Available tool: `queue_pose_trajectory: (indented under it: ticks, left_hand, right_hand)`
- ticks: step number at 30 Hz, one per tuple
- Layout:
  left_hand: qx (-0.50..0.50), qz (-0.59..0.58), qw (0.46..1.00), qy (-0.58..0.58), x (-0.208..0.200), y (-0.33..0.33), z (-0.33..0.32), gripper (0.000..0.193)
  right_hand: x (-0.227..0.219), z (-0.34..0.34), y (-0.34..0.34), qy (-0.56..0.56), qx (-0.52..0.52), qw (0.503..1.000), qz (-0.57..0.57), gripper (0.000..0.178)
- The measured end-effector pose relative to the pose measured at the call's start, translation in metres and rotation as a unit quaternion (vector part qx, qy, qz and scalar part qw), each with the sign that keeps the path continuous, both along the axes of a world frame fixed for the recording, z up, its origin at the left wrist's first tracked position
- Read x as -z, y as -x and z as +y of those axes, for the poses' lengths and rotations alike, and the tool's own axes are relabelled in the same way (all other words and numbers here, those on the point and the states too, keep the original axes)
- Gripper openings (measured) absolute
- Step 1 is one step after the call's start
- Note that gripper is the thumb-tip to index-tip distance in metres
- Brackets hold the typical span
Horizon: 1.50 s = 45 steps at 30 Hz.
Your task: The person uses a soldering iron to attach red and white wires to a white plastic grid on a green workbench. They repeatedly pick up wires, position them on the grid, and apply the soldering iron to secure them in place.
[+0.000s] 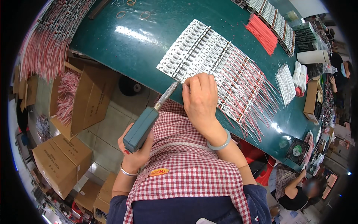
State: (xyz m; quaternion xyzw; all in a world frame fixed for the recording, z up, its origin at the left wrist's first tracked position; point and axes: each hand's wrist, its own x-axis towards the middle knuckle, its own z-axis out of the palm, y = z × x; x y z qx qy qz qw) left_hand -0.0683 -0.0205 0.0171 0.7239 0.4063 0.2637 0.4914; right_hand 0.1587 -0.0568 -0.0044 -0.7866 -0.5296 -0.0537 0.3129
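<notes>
My left hand (137,151) is wrapped round the grip of a dark teal hand tool (140,128). The tool's slim metal barrel (167,95) points up to the near edge of a panel of white plastic pieces (186,48) in rows on the bench. Beside the barrel's tip, my right hand (201,97) lies over that edge with its fingers bent and drawn together. Whatever its fingertips pinch is hidden beneath them. Red and white wires (257,95) fan out from the panel's right part, past my right hand.
Red wires (263,33) and white wire bundles (285,84) lie on the green bench (149,52). Rubber bands (145,15) are at the far left. A small fan (297,150) stands right. Below are cartons (61,160). Another person (294,186) sits at lower right.
</notes>
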Motion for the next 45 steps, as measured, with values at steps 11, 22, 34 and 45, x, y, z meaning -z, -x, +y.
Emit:
queue_pose_trajectory:
  ticks: [11, 22, 34, 45]
  left_hand:
    - [-0.010, 0.005, 1.000, -0.018, 0.015, 0.006, -0.004, 0.017]
    - [-0.047, -0.101, 0.993, 0.040, 0.017, -0.006, -0.006, 0.048]
    - [-0.050, -0.222, 0.968, -0.104, -0.041, -0.052, 0.041, 0.050]
    - [-0.113, -0.370, 0.877, -0.284, -0.113, -0.072, 0.110, 0.030]
  right_hand:
    - [0.004, 0.000, 0.001, -0.009, 0.018, 1.000, -0.001, 0.019]
    - [0.010, 0.002, -0.001, -0.010, 0.021, 0.999, -0.029, 0.011]
    - [-0.011, -0.020, -0.091, 0.146, 0.046, 0.986, -0.070, 0.075]
    - [-0.022, -0.089, -0.117, 0.087, 0.034, 0.995, 0.020, 0.050]
